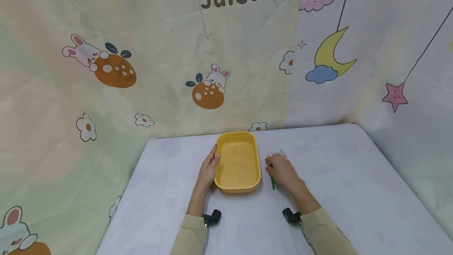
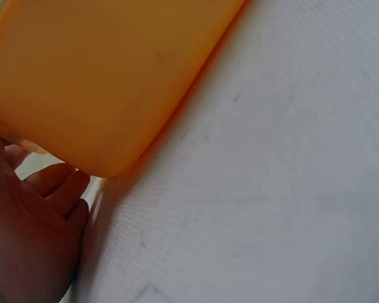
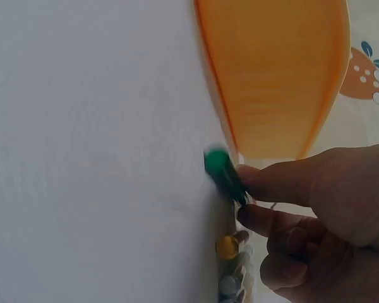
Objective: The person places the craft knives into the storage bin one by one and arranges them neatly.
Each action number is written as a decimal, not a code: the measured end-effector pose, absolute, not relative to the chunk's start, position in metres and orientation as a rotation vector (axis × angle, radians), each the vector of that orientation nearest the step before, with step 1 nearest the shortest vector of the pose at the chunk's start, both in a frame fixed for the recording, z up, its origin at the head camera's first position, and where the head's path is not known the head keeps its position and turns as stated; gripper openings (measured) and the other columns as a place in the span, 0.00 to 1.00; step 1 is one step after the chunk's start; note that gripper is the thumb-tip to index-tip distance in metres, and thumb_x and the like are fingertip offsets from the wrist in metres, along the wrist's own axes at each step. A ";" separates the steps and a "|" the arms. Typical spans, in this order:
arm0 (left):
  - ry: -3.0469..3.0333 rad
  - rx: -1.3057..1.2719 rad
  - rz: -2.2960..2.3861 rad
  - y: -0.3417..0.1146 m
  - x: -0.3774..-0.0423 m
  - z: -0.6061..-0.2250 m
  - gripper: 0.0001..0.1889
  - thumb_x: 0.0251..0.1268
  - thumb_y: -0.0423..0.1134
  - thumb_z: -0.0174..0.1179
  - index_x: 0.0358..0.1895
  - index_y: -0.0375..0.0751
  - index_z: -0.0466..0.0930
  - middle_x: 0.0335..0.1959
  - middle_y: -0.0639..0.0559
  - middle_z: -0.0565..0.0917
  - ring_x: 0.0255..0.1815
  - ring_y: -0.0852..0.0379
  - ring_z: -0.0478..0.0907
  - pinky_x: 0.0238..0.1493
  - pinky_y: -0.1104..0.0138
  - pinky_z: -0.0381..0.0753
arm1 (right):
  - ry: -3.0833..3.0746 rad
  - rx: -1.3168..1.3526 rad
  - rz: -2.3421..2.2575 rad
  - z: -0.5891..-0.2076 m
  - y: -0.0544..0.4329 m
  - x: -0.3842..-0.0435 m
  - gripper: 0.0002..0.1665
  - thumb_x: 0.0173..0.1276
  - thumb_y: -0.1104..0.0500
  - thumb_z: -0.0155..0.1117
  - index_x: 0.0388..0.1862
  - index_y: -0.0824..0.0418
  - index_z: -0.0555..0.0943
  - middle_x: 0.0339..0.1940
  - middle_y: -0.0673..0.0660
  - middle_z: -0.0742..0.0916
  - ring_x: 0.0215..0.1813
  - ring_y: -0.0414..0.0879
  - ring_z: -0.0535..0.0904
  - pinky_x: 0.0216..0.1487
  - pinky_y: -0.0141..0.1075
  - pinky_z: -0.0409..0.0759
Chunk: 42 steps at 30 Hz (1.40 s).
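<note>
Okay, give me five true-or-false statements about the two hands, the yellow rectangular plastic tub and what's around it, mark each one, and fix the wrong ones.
1. The left hand holds the side of the yellow rectangular plastic tub. True.
2. The thin green stick lies inside the tub. False: it is outside, to the tub's right.
3. The right hand pinches the green stick. True.
4. Both sleeves are dark blue. False: the long fabric sleeves are beige.
5. The right wrist view shows a yellow round-ended item near the right hand. True.
</note>
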<state>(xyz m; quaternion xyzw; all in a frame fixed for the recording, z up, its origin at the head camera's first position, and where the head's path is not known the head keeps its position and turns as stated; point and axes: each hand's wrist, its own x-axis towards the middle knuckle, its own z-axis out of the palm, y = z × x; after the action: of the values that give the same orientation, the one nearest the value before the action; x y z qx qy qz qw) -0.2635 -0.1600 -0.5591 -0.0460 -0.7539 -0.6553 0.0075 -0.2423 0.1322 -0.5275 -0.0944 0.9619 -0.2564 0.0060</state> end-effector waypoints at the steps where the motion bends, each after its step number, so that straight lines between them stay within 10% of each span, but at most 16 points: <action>1: -2.357 -0.146 -2.053 -0.160 -0.263 -0.559 0.28 0.85 0.47 0.48 0.83 0.54 0.59 0.84 0.60 0.60 0.86 0.56 0.50 0.87 0.54 0.48 | 3.021 -0.308 -0.771 -0.528 0.131 -0.243 0.18 0.69 0.62 0.73 0.57 0.66 0.86 0.45 0.60 0.89 0.43 0.49 0.82 0.49 0.48 0.87; 7: -2.345 -0.160 -2.085 -0.161 -0.264 -0.561 0.28 0.86 0.47 0.47 0.83 0.53 0.58 0.84 0.59 0.58 0.87 0.56 0.48 0.87 0.54 0.45 | 3.056 -0.357 -0.578 -0.529 0.122 -0.244 0.01 0.69 0.63 0.71 0.38 0.59 0.88 0.27 0.52 0.83 0.31 0.46 0.75 0.28 0.38 0.77; 16: -2.343 -0.114 -2.078 -0.162 -0.267 -0.563 0.28 0.85 0.47 0.49 0.83 0.56 0.60 0.84 0.61 0.60 0.87 0.57 0.49 0.87 0.54 0.47 | 3.036 -0.357 -0.518 -0.526 0.114 -0.249 0.10 0.72 0.66 0.63 0.31 0.57 0.85 0.25 0.52 0.83 0.30 0.47 0.75 0.29 0.42 0.78; 26: -2.357 -0.115 -2.041 -0.160 -0.268 -0.562 0.27 0.86 0.45 0.47 0.83 0.56 0.60 0.83 0.61 0.60 0.86 0.57 0.51 0.87 0.54 0.48 | 2.992 -0.297 -0.842 -0.527 0.119 -0.249 0.18 0.72 0.65 0.65 0.59 0.63 0.86 0.57 0.62 0.89 0.56 0.56 0.86 0.58 0.56 0.85; 33: -2.379 -0.114 -2.031 -0.160 -0.267 -0.560 0.27 0.85 0.46 0.48 0.82 0.57 0.60 0.83 0.62 0.60 0.86 0.56 0.50 0.87 0.53 0.47 | 2.911 -0.199 -1.128 -0.519 0.128 -0.252 0.21 0.75 0.64 0.64 0.65 0.61 0.82 0.35 0.56 0.86 0.29 0.46 0.77 0.28 0.37 0.78; 42: -2.378 -0.122 -2.034 -0.161 -0.266 -0.561 0.27 0.85 0.47 0.48 0.82 0.58 0.60 0.83 0.64 0.60 0.86 0.58 0.50 0.87 0.55 0.47 | 2.825 -0.191 -1.367 -0.510 0.132 -0.254 0.25 0.79 0.62 0.60 0.73 0.58 0.76 0.39 0.58 0.84 0.32 0.45 0.77 0.28 0.32 0.78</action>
<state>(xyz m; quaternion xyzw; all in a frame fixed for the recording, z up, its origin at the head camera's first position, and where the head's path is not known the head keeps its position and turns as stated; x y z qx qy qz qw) -0.2655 -0.1615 -0.5612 -0.0388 -0.7593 -0.6495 0.0050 -0.2542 0.1324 -0.5099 -0.0606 0.8984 -0.4349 -0.0013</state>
